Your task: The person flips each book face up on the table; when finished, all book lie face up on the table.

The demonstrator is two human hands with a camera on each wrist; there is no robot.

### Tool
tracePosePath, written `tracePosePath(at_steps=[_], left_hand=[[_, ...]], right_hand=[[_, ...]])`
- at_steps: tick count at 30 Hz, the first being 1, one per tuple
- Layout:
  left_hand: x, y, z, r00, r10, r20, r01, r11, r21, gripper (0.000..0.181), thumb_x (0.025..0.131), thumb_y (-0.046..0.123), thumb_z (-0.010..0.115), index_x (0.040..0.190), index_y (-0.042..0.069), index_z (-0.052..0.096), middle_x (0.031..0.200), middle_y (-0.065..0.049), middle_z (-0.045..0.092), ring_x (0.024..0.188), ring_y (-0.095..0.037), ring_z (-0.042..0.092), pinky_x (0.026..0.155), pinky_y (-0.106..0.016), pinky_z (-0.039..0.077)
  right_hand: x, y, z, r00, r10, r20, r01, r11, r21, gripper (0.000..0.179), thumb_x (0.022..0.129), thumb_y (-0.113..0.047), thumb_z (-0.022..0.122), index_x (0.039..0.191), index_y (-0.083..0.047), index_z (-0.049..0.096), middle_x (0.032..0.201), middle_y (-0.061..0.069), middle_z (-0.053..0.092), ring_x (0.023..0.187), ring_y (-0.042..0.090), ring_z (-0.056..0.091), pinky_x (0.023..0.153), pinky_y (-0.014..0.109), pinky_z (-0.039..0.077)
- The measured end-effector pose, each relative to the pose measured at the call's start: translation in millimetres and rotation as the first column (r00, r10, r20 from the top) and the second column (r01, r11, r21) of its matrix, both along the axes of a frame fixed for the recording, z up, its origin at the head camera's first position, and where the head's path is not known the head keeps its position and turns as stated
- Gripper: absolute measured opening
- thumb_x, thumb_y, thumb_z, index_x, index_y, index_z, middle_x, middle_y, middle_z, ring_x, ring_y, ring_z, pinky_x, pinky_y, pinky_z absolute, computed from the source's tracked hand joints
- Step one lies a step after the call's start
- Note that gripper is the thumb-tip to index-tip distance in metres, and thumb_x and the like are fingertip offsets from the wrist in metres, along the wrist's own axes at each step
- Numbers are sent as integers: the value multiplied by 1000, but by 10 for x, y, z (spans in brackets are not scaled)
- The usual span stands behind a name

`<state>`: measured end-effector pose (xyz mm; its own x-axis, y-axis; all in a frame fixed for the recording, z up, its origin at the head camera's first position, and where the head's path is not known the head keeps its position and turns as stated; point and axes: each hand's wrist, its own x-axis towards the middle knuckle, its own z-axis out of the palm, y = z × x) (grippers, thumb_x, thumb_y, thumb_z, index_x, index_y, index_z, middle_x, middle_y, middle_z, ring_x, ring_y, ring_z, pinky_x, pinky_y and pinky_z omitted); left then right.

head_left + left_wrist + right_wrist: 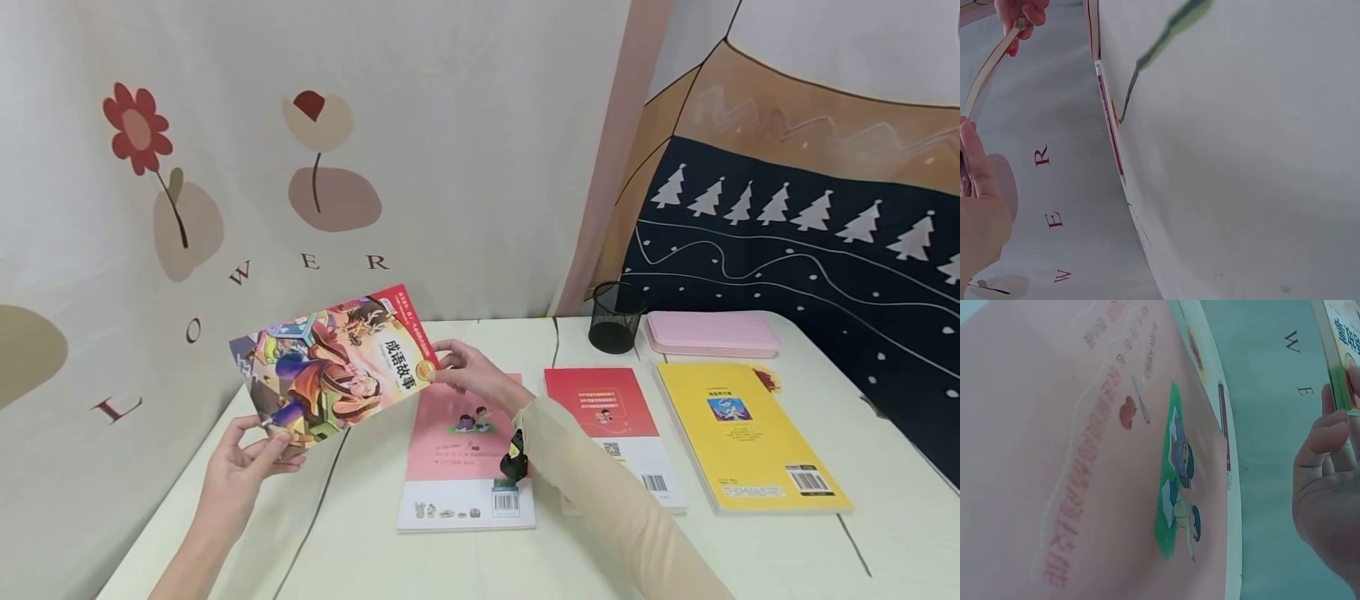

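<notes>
Both hands hold a colourful picture book (337,367) tilted above the left part of the table, its illustrated cover towards the head camera. My left hand (240,467) pinches the lower left corner, thumb on the cover. At the opposite, red-edged end, my right hand (476,375) grips the book near its title. The left wrist view shows the book (988,69) edge-on and slightly bowed between the left hand (985,212) and the right hand (1019,19). Below the right forearm lies a pink-and-white book (465,450), partly covered by the sleeve.
Further right lie a red-and-white book (607,408), partly behind the sleeve, and a yellow book (750,442). A black mesh pen holder (615,321) and a pink case (712,333) stand behind them. A red pencil (1110,122) lies near the table's back edge, beside the printed curtain (480,167).
</notes>
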<state>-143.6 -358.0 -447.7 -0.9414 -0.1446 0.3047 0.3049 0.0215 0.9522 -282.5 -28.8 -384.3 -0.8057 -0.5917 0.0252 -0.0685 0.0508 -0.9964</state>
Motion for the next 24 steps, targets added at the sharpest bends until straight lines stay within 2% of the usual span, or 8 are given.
tracePosePath(at_steps=[6,11,15,20,24], left_hand=[[19,32,35,999,-42,13,40,996,83,30,90,5,49,117,4,35,91,-19,63,71,-28,63,65,-36,51],[17,26,22,996,-83,23,79,989,129,31,91,2,46,119,6,34,94,-20,62,74,-29,63,67,-36,50],[36,33,33,995,-101,22,98,989,113,34,90,6,49,120,6,33,95,-20,62,73,-29,63,67,-36,51],[67,51,62,994,-109,23,107,993,58,38,88,13,55,118,7,33,92,-19,63,72,-29,63,66,-36,51],[80,58,87,994,-101,32,99,994,40,35,89,8,52,119,7,33,93,-20,63,72,-30,63,66,-37,51]], right_hand=[[30,11,-25,999,46,-13,-46,999,9,50,80,-12,63,125,-23,43,80,3,58,59,13,41,51,30,30],[46,26,-32,997,70,-16,-71,997,-24,49,82,-14,62,125,-26,43,77,9,55,60,16,42,51,31,30],[67,40,-38,997,79,-16,-80,996,-40,47,82,-14,60,125,-26,43,77,12,54,63,20,43,55,33,31],[80,50,-50,997,79,12,-79,996,-37,48,81,-17,60,125,-25,42,79,14,54,63,19,44,54,31,32],[86,44,-42,997,73,10,-72,996,-54,45,83,-20,59,125,-22,42,80,18,54,61,23,43,53,32,32]])
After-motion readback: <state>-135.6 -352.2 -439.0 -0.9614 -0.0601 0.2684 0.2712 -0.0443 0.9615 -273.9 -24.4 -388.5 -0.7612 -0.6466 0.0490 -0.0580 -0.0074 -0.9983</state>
